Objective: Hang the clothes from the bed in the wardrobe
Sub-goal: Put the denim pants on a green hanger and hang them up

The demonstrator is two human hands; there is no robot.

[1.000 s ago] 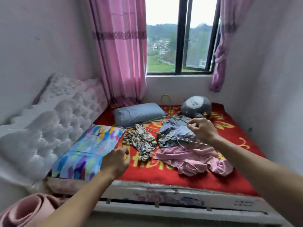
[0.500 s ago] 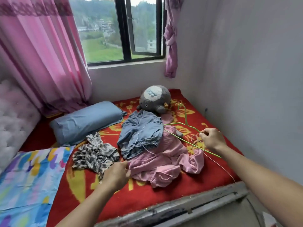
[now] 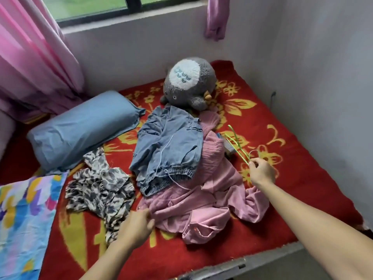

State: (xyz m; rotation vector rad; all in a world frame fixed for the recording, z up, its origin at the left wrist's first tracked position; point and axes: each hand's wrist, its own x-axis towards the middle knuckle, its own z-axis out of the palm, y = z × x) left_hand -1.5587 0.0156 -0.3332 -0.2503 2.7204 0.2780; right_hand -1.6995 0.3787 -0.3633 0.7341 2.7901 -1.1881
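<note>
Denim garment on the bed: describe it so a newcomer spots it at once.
On the red floral blanket, look just in front of the grey plush toy. The denim garment lies there, partly over the pink garment. Only it has washed-blue jean fabric, an elastic hem and a white drawstring; the blue pillow to its left is smooth.

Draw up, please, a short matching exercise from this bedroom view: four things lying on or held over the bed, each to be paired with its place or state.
Things:
1. green wire hanger
2. denim shorts
3. grey plush toy
4. blue pillow

Places or states:
A. lying on top of the pink garment
B. by the wall below the window
C. pinched in the right hand
D. nearest the pink curtain, left of the clothes

Pairs: 1-C, 2-A, 3-B, 4-D.
</note>
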